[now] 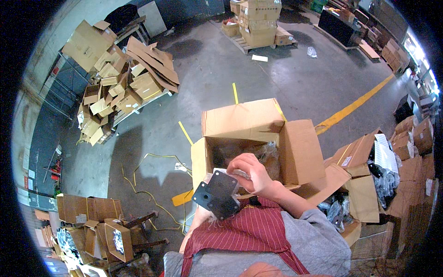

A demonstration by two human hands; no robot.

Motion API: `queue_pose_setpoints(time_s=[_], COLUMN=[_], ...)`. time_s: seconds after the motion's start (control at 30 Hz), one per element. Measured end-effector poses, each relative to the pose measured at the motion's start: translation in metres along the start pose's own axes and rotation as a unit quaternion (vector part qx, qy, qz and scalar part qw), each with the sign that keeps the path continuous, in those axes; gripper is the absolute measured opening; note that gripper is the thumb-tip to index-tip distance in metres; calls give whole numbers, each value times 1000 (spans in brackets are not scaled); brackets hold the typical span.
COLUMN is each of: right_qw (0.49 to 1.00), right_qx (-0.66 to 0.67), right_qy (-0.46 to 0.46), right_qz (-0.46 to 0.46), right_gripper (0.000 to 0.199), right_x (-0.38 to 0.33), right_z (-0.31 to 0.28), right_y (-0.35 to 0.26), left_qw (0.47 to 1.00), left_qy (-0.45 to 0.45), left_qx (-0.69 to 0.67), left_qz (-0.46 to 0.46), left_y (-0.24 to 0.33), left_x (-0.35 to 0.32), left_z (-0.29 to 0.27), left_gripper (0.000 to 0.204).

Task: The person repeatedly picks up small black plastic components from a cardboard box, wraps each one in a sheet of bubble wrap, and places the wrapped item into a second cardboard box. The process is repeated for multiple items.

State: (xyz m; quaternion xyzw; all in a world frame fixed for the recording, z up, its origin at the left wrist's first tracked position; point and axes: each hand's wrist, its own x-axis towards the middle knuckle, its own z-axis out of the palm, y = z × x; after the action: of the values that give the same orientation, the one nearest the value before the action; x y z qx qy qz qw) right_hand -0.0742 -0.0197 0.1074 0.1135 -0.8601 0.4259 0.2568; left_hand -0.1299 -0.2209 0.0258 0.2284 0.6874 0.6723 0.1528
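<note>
A black metal plate [215, 195], cross-shaped with small holes, is held tilted in front of my apron, with clear plastic wrap [233, 173] around its edges. My left hand [201, 215] grips it from beneath; the plate covers most of the fingers. At the plate's upper right edge, my right hand [249, 172] is closed, fingers bent and pinching the plastic wrap. Just beyond both hands stands an open cardboard box [300, 150] with its flaps spread. Inside it some clear plastic [267, 151] shows, while my right hand hides part of the interior.
Flattened and empty cartons [115, 83] are heaped at the far left. Boxes with plastic-wrapped items [385, 177] crowd the right side, and more open cartons [92, 231] sit at the lower left. A loose yellow strap [152, 201] lies on the floor. Stacked boxes [258, 23] stand on a pallet far ahead.
</note>
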Motion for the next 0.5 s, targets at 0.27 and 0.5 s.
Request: queue_pose_setpoints(time_s=[0.27, 0.5], right_qw=[992, 995], right_qx=[-51, 80], right_qy=[70, 33], right_qz=[-95, 53], right_gripper=[26, 12], right_x=[2, 4], right_z=[1, -15], right_y=[-1, 3], left_qw=[999, 996], left_qy=[39, 87], left_qx=[-19, -30], left_qz=[-9, 5], left_y=[-1, -5], left_x=[-1, -1], left_z=[2, 8], left_gripper=[36, 37])
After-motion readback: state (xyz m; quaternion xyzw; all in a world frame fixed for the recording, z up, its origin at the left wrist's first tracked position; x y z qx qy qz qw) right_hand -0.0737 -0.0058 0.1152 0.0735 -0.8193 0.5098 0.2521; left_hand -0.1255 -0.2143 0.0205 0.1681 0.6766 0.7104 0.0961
